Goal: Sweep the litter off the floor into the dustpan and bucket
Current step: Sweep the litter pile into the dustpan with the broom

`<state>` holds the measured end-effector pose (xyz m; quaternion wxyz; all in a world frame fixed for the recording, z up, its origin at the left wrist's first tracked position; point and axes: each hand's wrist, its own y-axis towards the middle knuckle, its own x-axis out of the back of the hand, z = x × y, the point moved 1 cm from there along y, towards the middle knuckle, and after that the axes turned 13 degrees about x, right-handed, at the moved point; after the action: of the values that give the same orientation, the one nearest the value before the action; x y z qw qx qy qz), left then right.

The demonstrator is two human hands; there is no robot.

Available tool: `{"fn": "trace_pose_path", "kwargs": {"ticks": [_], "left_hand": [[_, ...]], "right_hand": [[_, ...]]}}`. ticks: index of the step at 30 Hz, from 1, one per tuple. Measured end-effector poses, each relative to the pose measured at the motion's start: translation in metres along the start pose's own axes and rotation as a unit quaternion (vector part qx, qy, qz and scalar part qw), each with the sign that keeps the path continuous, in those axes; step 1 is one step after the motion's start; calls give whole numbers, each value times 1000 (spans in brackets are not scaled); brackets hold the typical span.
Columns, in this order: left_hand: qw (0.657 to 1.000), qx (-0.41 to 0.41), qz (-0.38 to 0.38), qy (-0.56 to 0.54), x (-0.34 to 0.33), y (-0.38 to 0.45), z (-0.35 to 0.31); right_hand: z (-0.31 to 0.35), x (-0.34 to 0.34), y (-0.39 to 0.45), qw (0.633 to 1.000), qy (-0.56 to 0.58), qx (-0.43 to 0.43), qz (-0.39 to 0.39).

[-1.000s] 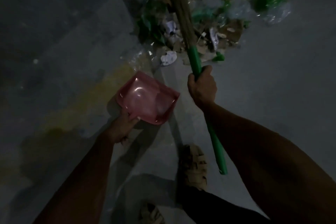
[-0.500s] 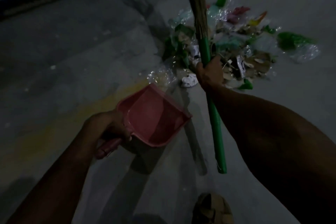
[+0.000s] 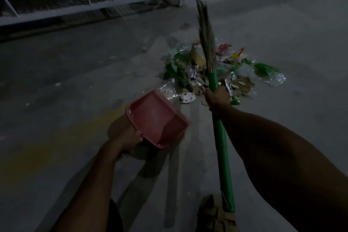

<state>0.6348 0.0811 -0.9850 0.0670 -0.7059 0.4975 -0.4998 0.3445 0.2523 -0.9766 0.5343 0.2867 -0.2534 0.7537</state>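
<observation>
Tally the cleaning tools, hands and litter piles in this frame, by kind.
Brooms: 1, green-handled broom, gripped by the right hand
Dustpans: 1, pink dustpan, held by the left hand
Hands: 2
Litter piles: 1, litter on the floor
Buckets: 0 in view
Total: 5

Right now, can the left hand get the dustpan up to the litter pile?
Probably yes. The left hand holds the dustpan just short of the litter, with only bare floor between them.
</observation>
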Motion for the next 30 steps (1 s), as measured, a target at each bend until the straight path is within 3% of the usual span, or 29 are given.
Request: {"fn": "trace_pose_path", "kwargs": {"ticks": [5,13,16,19,25,28,30], "left_hand": [[999,-5,0,-32,4,-12,-7],[991,100,20,-91,12,-32,23],[974,156,20,-160,13,-36,30],[972,168,18,-166,12,-34,38],[994,81,-66,-16,16,1,51],[985,82,-151,-1,17,-9,22],[984,88,-154,-27,6,-7,2]], "right_hand": [[-21,13,-2,998,-64,-19,-3],[-4,10,-9,998,-53,-10,24],[0,4,-11,998,-49,-4,33],[-1,3,-14,998,-52,-2,46],[-4,20,-19,994,-61,19,86],[-14,34,-21,990,-108,38,80],[-25,44,-21,985,-151,47,71]]}}
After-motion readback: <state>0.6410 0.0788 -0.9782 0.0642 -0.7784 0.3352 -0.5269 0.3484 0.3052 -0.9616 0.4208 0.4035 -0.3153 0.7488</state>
